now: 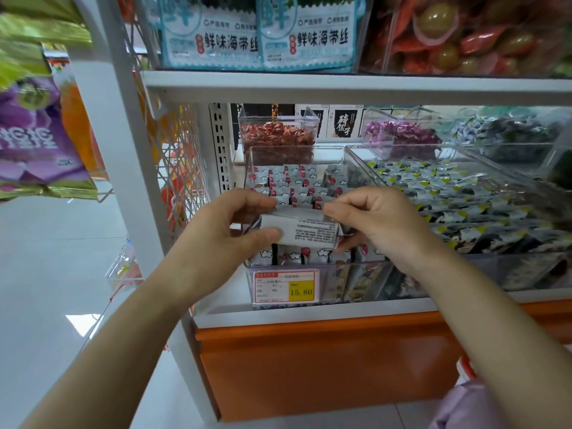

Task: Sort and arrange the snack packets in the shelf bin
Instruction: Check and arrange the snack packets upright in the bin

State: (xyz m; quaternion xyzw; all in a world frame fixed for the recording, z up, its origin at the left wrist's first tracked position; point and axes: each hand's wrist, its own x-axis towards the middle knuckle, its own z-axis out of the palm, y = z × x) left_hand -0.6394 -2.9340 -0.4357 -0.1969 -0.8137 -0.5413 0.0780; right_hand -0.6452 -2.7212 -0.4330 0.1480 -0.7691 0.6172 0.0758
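Head view: I see my left hand (235, 221) and right hand (374, 221), both with fingers clamped on a grey-white snack packet (309, 232), held printed side up over the front of the clear shelf bin (297, 147), where matching packets (294, 184) stand in rows.

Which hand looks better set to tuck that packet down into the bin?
Probably the left hand: it wraps one end of the packet, thumb below, fingers above; the right hand only pinches its top edge. Both are over the bin.
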